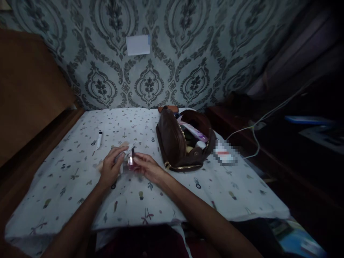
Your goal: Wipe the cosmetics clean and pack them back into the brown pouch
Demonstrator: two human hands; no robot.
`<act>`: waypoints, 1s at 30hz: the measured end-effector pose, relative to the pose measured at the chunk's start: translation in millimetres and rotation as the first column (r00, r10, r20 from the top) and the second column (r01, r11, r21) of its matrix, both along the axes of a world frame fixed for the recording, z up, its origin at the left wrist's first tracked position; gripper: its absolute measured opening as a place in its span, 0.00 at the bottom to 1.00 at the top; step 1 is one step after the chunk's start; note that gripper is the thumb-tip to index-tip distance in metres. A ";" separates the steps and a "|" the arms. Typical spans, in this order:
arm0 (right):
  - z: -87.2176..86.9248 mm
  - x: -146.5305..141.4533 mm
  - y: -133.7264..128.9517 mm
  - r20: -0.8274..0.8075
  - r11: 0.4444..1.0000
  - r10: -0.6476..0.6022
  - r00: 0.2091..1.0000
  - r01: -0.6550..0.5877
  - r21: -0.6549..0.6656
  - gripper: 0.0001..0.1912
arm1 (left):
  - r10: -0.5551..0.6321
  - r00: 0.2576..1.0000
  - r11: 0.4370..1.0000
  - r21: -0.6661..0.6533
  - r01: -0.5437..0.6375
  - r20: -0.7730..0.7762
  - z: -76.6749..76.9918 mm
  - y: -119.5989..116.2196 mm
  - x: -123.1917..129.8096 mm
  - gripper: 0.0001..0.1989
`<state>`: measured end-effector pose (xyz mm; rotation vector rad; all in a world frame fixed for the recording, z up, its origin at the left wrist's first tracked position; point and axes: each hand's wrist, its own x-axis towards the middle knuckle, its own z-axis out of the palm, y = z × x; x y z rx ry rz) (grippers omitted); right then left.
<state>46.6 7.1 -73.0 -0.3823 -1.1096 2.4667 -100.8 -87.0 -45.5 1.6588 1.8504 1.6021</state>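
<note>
Between my hands is a small nail polish bottle [131, 163] with a dark cap and reddish contents, upright. The fingers of my right hand [146, 165] are closed around its right side. My left hand [112, 165] grips a crumpled whitish tissue [129, 148], which touches the bottle near its cap. Just right of my hands stands a brown leather bag [170, 138], unzipped, with a purple-and-white packet [195, 130] and a white round lid [201, 144] showing inside.
A white tube with a black cap [99, 141] lies on the patterned tablecloth [80, 197] to the left. Behind the bag is a brown item [172, 109]. A blurred-out object [225, 153] lies right of the bag, near a white cable [258, 139]. A wooden panel [32, 89] borders the left.
</note>
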 end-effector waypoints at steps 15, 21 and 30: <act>-1.6 -10.0 4.6 -0.094 0.932 -0.354 0.931 0.359 0.054 0.26 | -0.050 0.998 0.986 -0.156 0.056 0.045 -8.9 0.8 5.1 0.19; 6.2 -7.6 -1.4 -0.075 0.831 -0.461 0.884 0.460 0.315 0.19 | -0.068 0.989 0.966 -0.241 0.098 0.129 -15.0 6.2 5.5 0.22; 62.6 24.7 5.3 -0.186 0.662 -0.547 0.816 0.558 0.500 0.17 | -0.138 0.906 0.843 -0.433 0.319 0.399 -19.8 0.5 9.3 0.28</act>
